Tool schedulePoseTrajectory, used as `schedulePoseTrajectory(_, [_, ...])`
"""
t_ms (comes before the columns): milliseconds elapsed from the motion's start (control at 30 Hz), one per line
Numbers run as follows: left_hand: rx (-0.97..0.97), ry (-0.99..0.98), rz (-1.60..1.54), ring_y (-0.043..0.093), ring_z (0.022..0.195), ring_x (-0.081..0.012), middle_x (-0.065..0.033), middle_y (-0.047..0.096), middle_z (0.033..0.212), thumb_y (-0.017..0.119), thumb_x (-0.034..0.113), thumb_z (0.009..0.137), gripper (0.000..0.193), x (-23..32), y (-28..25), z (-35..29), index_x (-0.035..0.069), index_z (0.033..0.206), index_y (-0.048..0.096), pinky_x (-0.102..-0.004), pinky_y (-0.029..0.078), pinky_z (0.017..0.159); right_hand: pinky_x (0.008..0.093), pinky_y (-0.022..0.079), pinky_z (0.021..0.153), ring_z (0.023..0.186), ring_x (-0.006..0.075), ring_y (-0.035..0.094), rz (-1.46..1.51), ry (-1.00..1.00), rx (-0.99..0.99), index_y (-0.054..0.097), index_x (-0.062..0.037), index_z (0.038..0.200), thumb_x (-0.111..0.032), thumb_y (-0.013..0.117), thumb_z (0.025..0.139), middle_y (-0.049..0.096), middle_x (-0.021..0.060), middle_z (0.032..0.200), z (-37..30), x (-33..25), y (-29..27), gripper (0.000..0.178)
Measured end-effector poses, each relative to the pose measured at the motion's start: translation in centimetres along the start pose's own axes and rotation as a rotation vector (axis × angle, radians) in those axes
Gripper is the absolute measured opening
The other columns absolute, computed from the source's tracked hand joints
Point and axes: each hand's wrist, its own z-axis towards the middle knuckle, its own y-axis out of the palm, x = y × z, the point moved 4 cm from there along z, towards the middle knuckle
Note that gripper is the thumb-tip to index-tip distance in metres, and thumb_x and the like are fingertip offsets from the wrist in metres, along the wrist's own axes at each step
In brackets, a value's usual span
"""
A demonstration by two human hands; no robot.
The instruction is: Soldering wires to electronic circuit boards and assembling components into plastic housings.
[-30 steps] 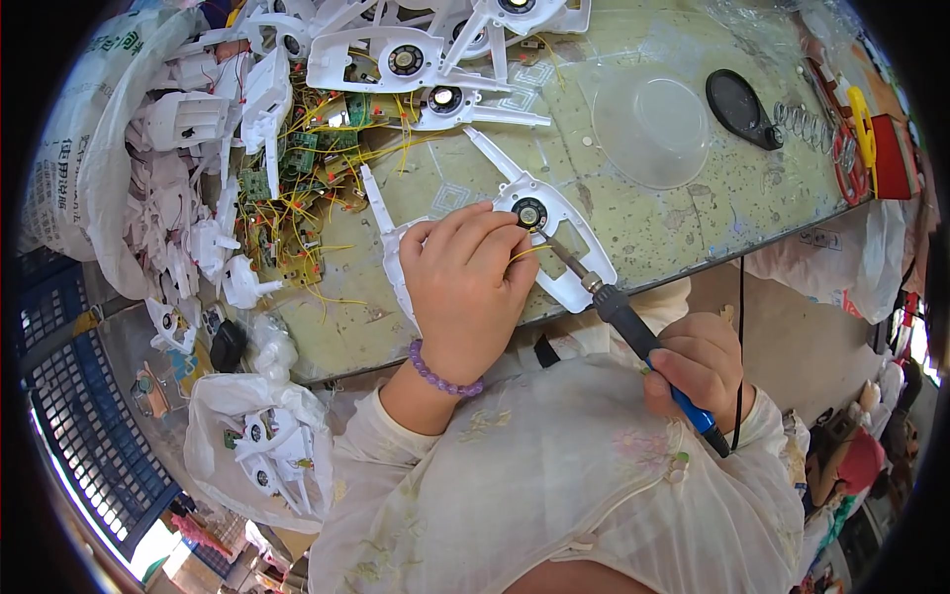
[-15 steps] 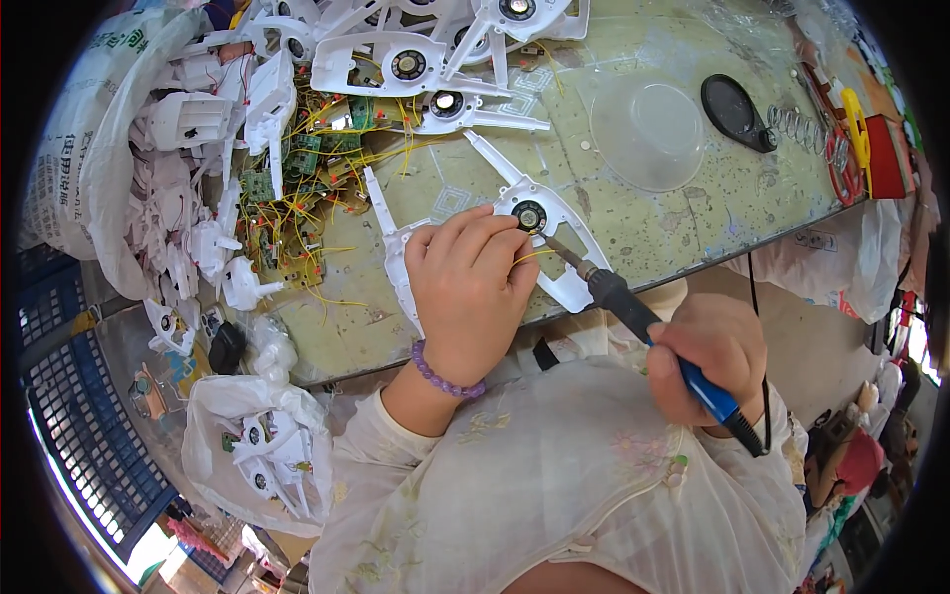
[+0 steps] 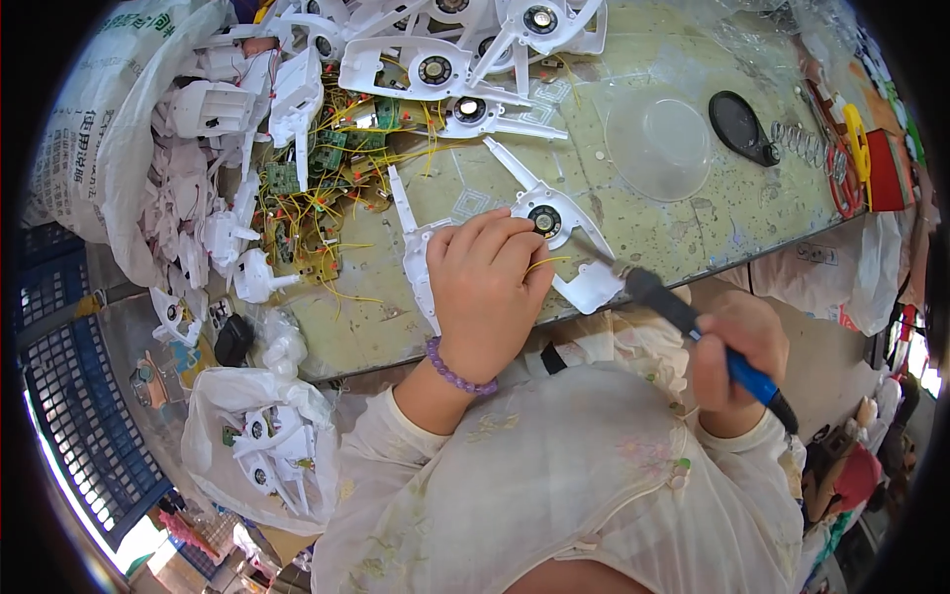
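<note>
My left hand (image 3: 490, 272) rests on a white plastic housing (image 3: 566, 205) at the table's near edge, fingers curled together. A thin yellow wire (image 3: 551, 260) sticks out by its thumb and forefinger; what lies under the palm is hidden. Beside the fingertips, a small round black speaker (image 3: 544, 221) sits in the housing. My right hand (image 3: 742, 346) grips a soldering iron (image 3: 673, 305) with a blue and black handle. Its tip points up and left over the housing's near right part, apart from the speaker. Another white plastic piece (image 3: 418, 262) lies left of my left hand.
Green circuit boards with yellow wires (image 3: 327, 158) are heaped at left, beside piled white housings (image 3: 435, 69). A translucent round lid (image 3: 658, 148), a black oval part (image 3: 742, 129), a coiled spring (image 3: 797, 144) and scissors (image 3: 843, 178) lie right. A bag of housings (image 3: 223, 396) stands lower left.
The soldering iron has drawn back from the speaker, down and to the right with my right hand. My left hand stays on the housing; the whole view has shifted slightly.
</note>
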Motion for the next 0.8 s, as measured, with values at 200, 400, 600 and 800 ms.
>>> schedulePoseTrajectory(200, [-0.014,-0.022,-0.072,0.06,0.096,-0.0209,-0.0013,0.064,0.089,0.072,0.011,0.068,0.016,-0.2,-0.2,0.1,0.01,0.082,0.064,-0.0385,0.037,0.086,0.0259,0.041,0.048,0.05,0.0145,0.051,0.099,0.197,0.227,0.052,0.0048,0.09,-0.001,0.056,0.083,0.055,0.0098,0.063,-2.7,1.6,-1.5,0.009])
schedulePoseTrajectory(400, [-0.141,0.011,-0.186,0.059,0.097,-0.0212,-0.0013,0.064,0.095,0.072,0.015,0.073,0.028,0.5,-2.3,-0.2,0.01,0.1,0.065,-0.0438,0.029,0.098,0.0236,0.038,0.047,0.049,0.0114,0.049,0.142,0.218,0.263,0.051,0.004,0.091,-0.005,0.054,0.087,0.053,0.0075,0.062,-3.3,2.2,-2.0,0.01])
schedulePoseTrajectory(600, [-0.117,-0.145,-0.261,0.059,0.091,-0.0215,-0.0014,0.065,0.09,0.068,0.012,0.074,0.034,-0.3,-3.5,-0.7,0.008,0.107,0.062,-0.0431,0.029,0.1,0.0247,0.039,0.048,0.051,0.0125,0.05,0.143,0.229,0.249,0.052,0.0042,0.09,-0.005,0.056,0.087,0.055,0.009,0.064,-3.7,2.3,-2.0,0.011])
schedulePoseTrajectory(800, [-0.141,-0.101,-0.315,0.061,0.088,-0.0196,-0.0023,0.067,0.086,0.068,0.007,0.076,0.011,-1.2,-3.5,-2.1,0.009,0.086,0.067,-0.041,0.032,0.097,0.0258,0.04,0.05,0.053,0.0138,0.051,0.144,0.235,0.231,0.052,0.0042,0.091,-0.004,0.057,0.086,0.056,0.0103,0.066,-3.8,2.3,-2.1,0.011])
